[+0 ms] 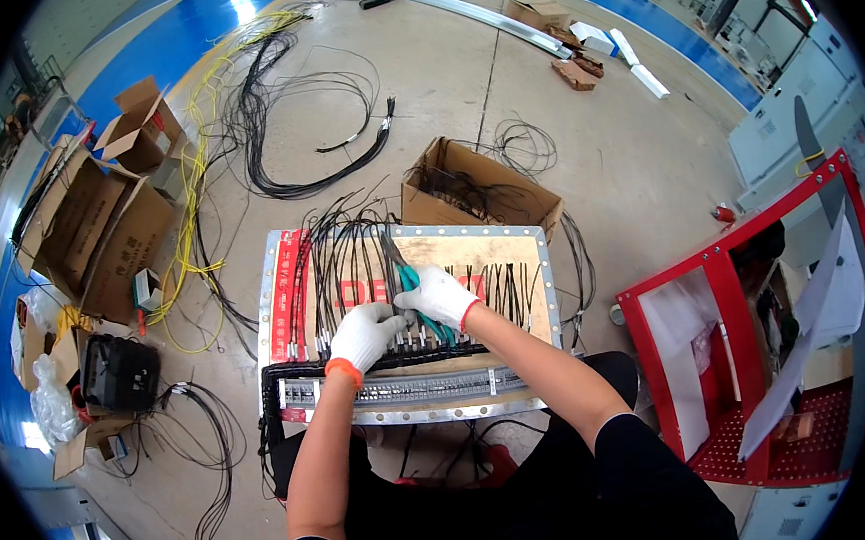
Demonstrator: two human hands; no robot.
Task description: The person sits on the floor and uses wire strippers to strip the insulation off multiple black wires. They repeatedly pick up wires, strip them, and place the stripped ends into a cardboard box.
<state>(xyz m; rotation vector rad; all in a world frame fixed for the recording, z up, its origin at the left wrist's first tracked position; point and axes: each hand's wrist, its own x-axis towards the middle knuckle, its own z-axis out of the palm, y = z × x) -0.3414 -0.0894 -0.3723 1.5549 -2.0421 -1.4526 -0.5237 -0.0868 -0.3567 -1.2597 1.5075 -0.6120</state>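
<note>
My right hand [438,298], in a white glove with a red cuff, grips teal-handled pliers [408,277], whose jaws point away from me among the black wires. My left hand [362,337], gloved in white with an orange cuff, has its fingers drawn together close to the pliers; what they pinch is hidden. A row of black wires [346,261] fans out over the board [451,244]. Shorter cut wire ends [510,290] stand up on its right part. Along the near side runs a thick black wire bundle [304,368] beside a clear-covered metal strip [391,388].
An open carton [538,202] of wire scraps stands just beyond the board. At right is a red metal frame [751,378] with papers. Cartons [99,233] and a black case [121,372] stand at left. Coiled black cables [262,161] and yellow wire [191,212] cover the floor.
</note>
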